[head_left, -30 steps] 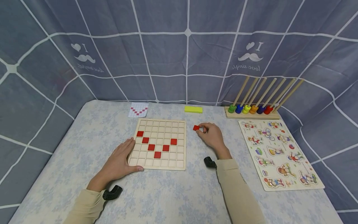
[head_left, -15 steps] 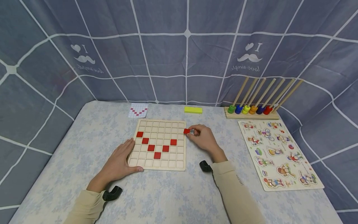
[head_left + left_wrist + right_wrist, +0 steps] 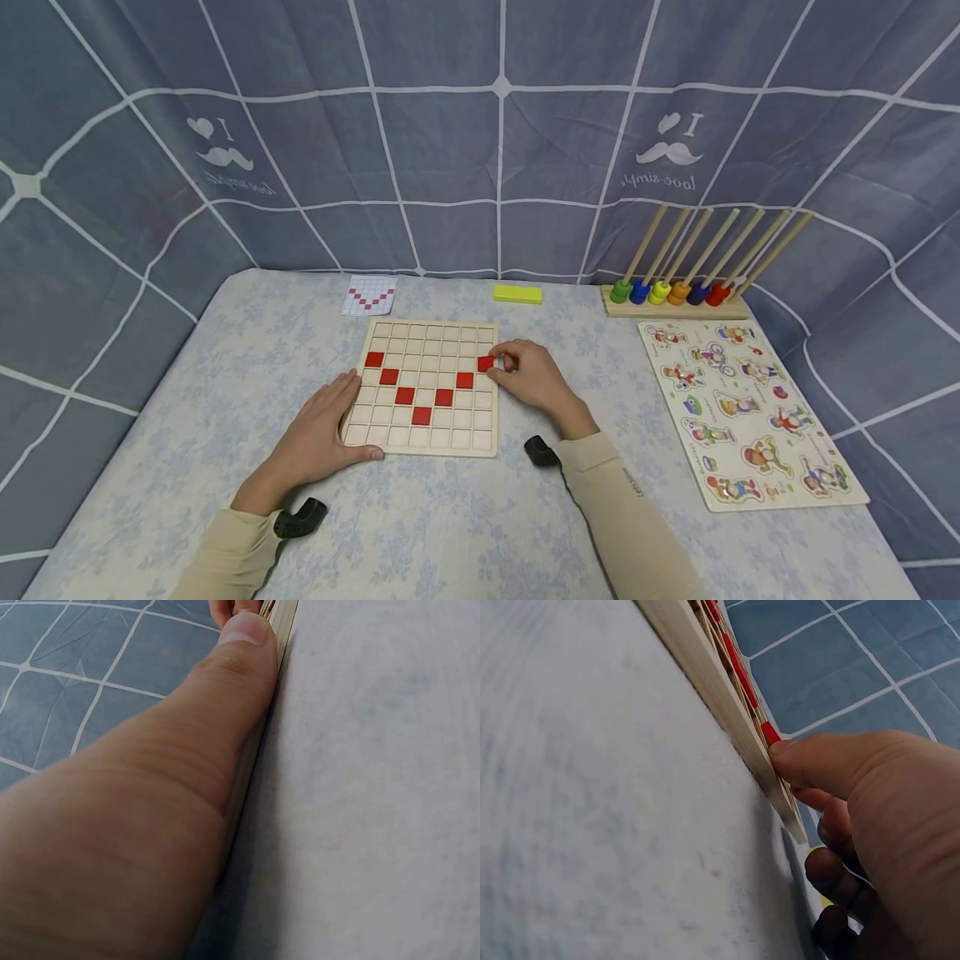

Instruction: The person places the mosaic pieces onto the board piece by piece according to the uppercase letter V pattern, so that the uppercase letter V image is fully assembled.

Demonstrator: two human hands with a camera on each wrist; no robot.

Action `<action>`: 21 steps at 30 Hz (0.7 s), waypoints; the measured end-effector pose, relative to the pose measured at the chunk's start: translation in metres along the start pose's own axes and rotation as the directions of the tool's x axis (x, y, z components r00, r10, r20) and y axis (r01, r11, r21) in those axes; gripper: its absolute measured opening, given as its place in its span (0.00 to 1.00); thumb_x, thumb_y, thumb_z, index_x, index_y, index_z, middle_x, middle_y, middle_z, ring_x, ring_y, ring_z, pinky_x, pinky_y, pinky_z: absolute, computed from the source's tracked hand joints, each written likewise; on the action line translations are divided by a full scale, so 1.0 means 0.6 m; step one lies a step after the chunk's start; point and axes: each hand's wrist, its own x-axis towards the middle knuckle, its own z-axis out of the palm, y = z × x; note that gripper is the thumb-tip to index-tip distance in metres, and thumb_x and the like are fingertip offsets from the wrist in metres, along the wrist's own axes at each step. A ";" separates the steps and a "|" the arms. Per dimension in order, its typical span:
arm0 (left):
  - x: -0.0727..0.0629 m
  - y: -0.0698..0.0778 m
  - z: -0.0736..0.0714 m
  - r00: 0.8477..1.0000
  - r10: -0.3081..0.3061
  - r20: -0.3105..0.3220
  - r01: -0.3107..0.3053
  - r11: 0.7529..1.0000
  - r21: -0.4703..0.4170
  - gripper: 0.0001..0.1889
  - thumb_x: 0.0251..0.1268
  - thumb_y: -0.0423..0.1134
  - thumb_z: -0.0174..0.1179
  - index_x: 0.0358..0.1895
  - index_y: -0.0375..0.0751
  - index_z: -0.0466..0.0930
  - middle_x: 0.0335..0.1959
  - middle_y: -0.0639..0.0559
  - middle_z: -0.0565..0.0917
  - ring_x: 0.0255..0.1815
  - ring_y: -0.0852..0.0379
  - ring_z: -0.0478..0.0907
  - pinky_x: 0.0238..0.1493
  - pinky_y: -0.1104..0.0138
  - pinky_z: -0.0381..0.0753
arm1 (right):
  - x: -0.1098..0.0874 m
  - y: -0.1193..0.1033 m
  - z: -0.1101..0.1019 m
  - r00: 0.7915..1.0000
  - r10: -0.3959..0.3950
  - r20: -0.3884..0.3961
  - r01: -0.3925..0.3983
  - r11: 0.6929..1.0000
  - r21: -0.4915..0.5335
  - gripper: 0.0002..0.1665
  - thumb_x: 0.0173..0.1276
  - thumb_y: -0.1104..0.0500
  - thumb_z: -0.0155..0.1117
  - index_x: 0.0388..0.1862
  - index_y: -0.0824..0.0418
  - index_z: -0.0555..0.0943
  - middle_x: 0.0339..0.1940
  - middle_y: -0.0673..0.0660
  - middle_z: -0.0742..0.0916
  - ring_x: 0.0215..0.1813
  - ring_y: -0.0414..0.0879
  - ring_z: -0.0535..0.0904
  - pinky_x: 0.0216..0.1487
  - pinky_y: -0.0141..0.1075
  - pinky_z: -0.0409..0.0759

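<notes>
A square wooden grid board (image 3: pixel 442 442) lies on the table, with several red square tiles set in a V across its cells. Thumb and forefinger of my right hand (image 3: pixel 531 375) pinch a red tile (image 3: pixel 485 364) at a cell on the board's right edge, up and right of the tile (image 3: pixel 465 381) beside it. The right wrist view shows that red tile (image 3: pixel 770 733) low at the board's rim, its far side hidden by the thumb. My left hand (image 3: pixel 318 425) rests with straight fingers along the board's left edge, thumb at the front edge.
Behind the board lie a paper card (image 3: pixel 370 296) with a red V pattern and a yellow block (image 3: pixel 517 294). At the right stand a peg rack (image 3: pixel 675 308) with coloured rings and a picture puzzle board (image 3: pixel 697 425). A grey curtain (image 3: pixel 450 150) hangs behind.
My right hand has moved left and slightly toward me, bringing the red tile from beside the board onto a cell at its right edge. The left hand has stayed put.
</notes>
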 end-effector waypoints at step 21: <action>-0.001 -0.001 0.001 1.000 -0.001 -0.001 0.001 1.000 -0.005 0.66 0.47 0.68 0.74 0.81 0.30 0.50 0.83 0.34 0.54 0.83 0.34 0.51 0.80 0.40 0.52 | -0.003 -0.020 0.002 0.997 0.073 -0.003 -0.073 0.997 -0.019 0.16 0.69 0.54 0.71 0.52 0.58 0.87 0.27 0.49 0.79 0.30 0.43 0.71 0.36 0.35 0.71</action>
